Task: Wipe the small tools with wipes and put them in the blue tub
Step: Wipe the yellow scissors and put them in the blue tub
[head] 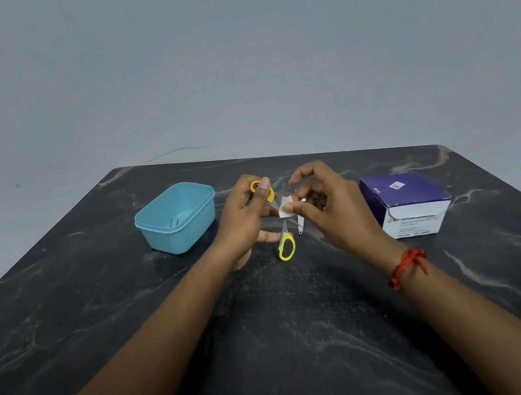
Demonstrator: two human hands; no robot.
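Observation:
My left hand grips a pair of yellow-handled scissors held open above the table, one handle by my thumb and the other hanging low. My right hand pinches a small white wipe against a scissor blade near the pivot. A small metal tool, perhaps a nail clipper, lies on the table just under my hands. The blue tub stands to the left of my left hand, with something small and grey inside.
A purple and white box of alcohol swabs sits to the right of my right hand. The dark marble table ends at a wall behind and drops off at the left and right edges.

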